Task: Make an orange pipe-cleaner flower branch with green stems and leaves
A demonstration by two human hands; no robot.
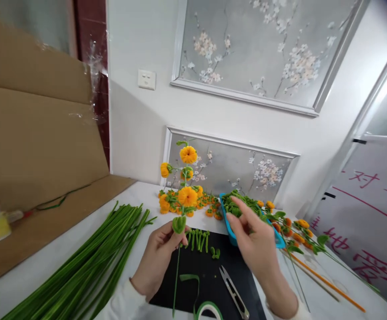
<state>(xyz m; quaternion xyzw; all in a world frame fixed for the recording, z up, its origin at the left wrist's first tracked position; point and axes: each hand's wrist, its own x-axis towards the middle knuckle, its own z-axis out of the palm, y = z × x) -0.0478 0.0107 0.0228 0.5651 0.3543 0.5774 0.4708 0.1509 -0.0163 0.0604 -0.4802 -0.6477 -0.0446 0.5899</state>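
Observation:
My left hand (pixel 161 249) pinches the thin green stem of a flower branch (pixel 188 196) made of fuzzy chenille, held upright. It carries several orange-yellow blooms, with a green leaf (pixel 179 224) just above my fingers. My right hand (pixel 256 244) is raised in front of a blue basket (pixel 228 222) heaped with green chenille pieces (pixel 240 202); its index finger and thumb are apart, with nothing visible between them. On the black mat (pixel 220 280) below lie a row of short green pieces (pixel 198 240), thread snips (pixel 233 293) and a roll of green tape (pixel 209 310).
Long green chenille stems (pixel 89 258) lie in a bundle on the left. Finished orange flower branches (pixel 296 231) and an orange stick (pixel 333 284) are at the right. Small orange blooms (pixel 209 212) sit at the back. Cardboard (pixel 33 133) stands on the far left.

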